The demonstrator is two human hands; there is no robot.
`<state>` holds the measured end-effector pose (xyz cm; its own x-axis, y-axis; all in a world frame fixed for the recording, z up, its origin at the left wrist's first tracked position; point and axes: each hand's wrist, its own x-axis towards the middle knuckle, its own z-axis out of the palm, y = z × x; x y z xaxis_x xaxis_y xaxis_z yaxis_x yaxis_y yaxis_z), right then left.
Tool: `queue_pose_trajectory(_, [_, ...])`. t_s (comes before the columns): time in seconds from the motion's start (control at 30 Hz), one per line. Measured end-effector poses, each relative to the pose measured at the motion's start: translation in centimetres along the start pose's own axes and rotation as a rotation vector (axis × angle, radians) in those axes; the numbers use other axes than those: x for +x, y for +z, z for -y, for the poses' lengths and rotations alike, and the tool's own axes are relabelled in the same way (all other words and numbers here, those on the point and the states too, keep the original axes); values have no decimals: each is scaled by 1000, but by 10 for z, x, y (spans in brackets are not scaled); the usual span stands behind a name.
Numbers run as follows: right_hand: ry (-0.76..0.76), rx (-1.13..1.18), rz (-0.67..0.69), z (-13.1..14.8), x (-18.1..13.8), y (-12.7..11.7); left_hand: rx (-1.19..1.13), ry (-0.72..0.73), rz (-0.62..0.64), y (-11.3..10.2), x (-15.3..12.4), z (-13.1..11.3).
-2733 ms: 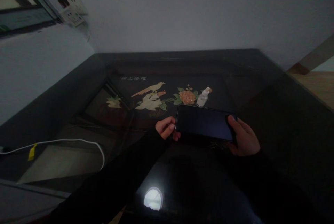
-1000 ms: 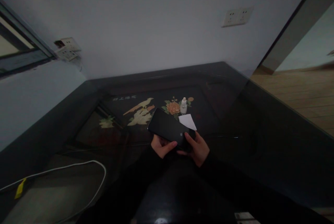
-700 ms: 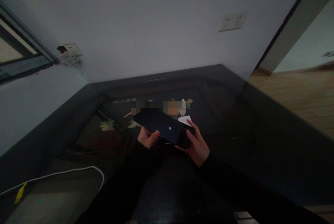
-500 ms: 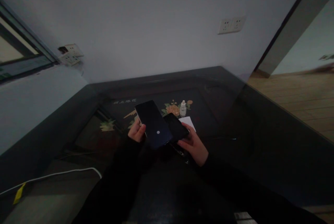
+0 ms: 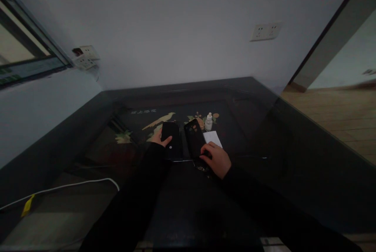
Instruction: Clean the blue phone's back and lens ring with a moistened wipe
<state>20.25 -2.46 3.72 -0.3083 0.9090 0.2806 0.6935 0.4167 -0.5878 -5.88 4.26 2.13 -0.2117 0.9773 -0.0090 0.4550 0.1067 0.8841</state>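
Observation:
A dark smartphone (image 5: 174,142) with a small pale round spot low on its face rests on the dark glossy table. My left hand (image 5: 160,138) holds its left edge, thumb across the face and fingers along the side. Just right of it, slightly tilted, is a second dark, shiny phone-shaped slab (image 5: 194,140). Flower shapes show near its top, reflected or seen through; I cannot tell which. My right hand (image 5: 216,158) has its thumb and index finger pinched at the slab's lower right edge. A white folded paper (image 5: 213,138) lies partly behind that hand.
A small white-capped dropper bottle (image 5: 208,122) stands beyond the paper. The table (image 5: 252,189) bears flower and bird pictures. A white cable (image 5: 73,184) with a yellow tag (image 5: 28,205) runs at lower left. Sockets (image 5: 266,31) are on the wall behind.
The smartphone has gone from being held up, overlapping the slab, down to the table. The two now lie side by side. My right hand has shifted to a pinch at the slab's lower edge.

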Motion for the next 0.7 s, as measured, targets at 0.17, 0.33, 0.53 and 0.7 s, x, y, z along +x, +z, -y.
queue_pose_trajectory(0.17, [-67, -110, -104, -1, 2, -1, 203, 29, -3, 11, 6, 3])
queue_pose_trajectory(0.33, [-142, -183, -64, 0, 2, -1, 374, 27, 5, 18, 7, -3])
queue_pose_trajectory(0.53, [-173, -203, -10, 3, 5, 1, 609, 1, 21, 24, 2, -16])
queue_pose_trajectory(0.7, [-202, -195, 22, 3, 5, 0, 803, 6, 49, 30, -4, -25])
